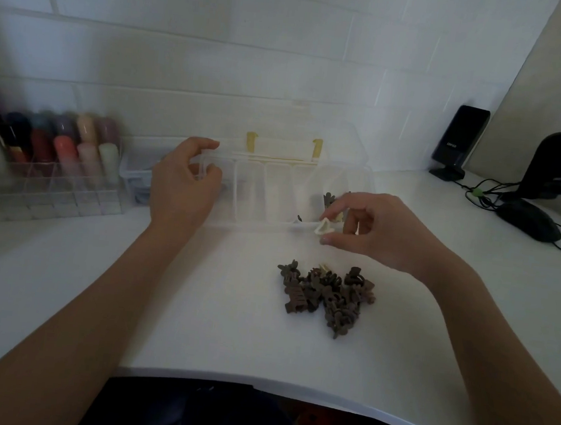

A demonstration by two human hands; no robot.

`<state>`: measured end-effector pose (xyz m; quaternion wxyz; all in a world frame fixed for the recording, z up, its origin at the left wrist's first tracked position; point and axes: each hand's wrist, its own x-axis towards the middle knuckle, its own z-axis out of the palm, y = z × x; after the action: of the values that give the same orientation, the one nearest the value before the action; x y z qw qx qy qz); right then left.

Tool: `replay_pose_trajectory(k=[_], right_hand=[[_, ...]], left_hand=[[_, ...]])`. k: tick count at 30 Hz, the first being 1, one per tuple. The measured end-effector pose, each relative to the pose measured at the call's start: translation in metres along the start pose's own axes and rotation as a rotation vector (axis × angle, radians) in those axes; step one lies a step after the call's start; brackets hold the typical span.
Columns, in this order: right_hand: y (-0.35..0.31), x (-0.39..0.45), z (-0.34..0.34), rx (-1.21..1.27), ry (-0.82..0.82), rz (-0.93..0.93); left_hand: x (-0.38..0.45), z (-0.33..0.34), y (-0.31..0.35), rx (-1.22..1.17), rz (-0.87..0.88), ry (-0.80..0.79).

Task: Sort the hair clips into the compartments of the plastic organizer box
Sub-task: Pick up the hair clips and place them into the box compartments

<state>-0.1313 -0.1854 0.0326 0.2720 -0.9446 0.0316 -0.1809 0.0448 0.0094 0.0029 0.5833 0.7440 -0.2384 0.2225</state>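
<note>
A clear plastic organizer box [247, 223] with yellow latches stands open at the middle back of the white table, its lid raised toward the wall. My left hand [182, 182] grips the box's left end, fingers curled over its rim. My right hand [373, 228] pinches a cream hair clip [323, 228] between thumb and fingers, right at the front rim of the box's rightmost compartment. A dark clip [329, 198] and a pale one lie in that compartment. A pile of several brown hair clips [327, 294] sits on the table in front of the box.
A clear rack of coloured bottles [55, 153] stands at the left, with a small clear drawer unit [138, 178] beside it. Two black speakers [458, 144] and a black mouse [528, 220] with cables lie at the right. The table's front edge [255, 384] curves near my body.
</note>
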Motion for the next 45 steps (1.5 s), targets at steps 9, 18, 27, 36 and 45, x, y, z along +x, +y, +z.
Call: replay_pose_trajectory(k=[9, 18, 27, 36, 45], right_hand=[[0.014, 0.006, 0.003, -0.099, 0.304, -0.009], [0.015, 0.007, 0.009, -0.130, 0.503, -0.002], [-0.003, 0.008, 0.044, -0.242, 0.488, -0.242], [-0.013, 0.008, 0.052, -0.325, 0.479, -0.218], [-0.006, 0.002, 0.029, -0.156, 0.531, -0.098]], left_hand=[[0.001, 0.001, -0.001, -0.020, -0.013, 0.002], [-0.001, 0.001, -0.002, -0.041, 0.046, -0.003], [-0.007, 0.005, 0.000, -0.049, 0.126, -0.035], [-0.006, 0.010, -0.003, -0.038, 0.145, -0.052], [-0.006, 0.006, -0.001, -0.024, 0.124, -0.053]])
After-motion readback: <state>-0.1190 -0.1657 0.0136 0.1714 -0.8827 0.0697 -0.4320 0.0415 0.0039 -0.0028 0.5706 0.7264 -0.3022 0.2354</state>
